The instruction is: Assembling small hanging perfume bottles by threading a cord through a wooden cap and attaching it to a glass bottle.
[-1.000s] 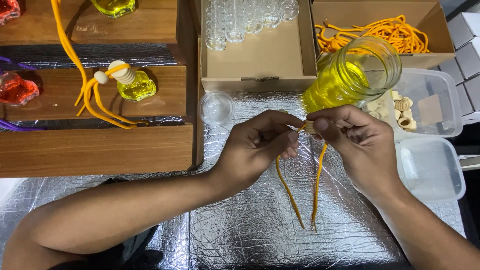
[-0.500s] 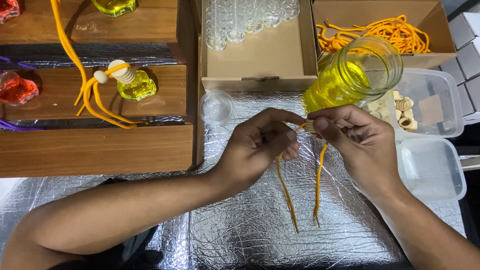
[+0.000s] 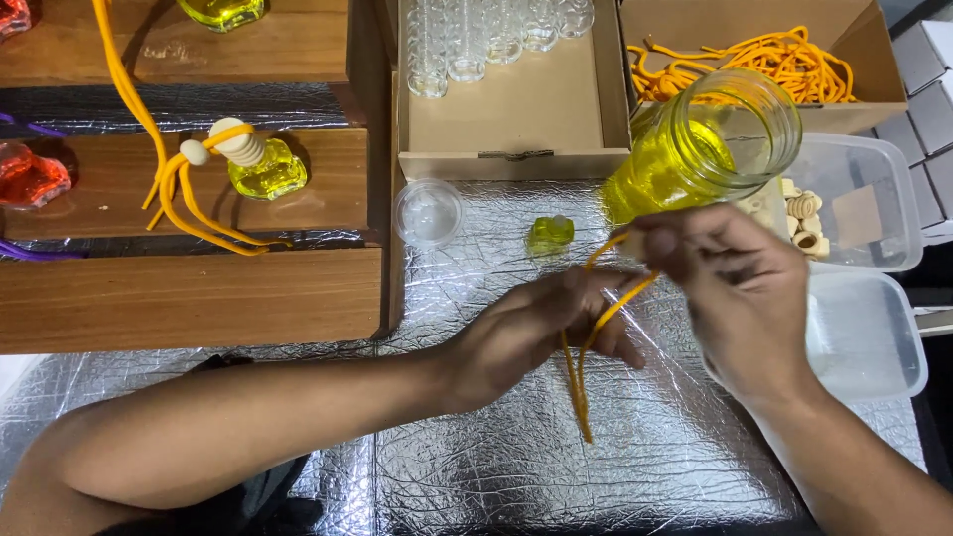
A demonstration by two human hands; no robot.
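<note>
Both hands meet in the middle of the frame over the crinkled foil surface (image 3: 476, 476). The left hand (image 3: 541, 328) and the right hand (image 3: 730, 288) are each pinched shut on an orange cord (image 3: 581, 372), whose two strands hang down toward the lower centre. Where exactly the cord's top end goes is hidden behind the right hand's fingers, so I can't tell if anything's threaded on it. Just above sits a small yellow bottle (image 3: 551, 233) on the foil, and a big glass jar of yellow liquid (image 3: 705, 144) stands right behind the right hand, its base covered. Upper right, a cardboard box of orange cords (image 3: 754, 60) is cut off by the edge. The wooden beads (image 3: 804, 213) in the plastic tub are partly blocked too.
</note>
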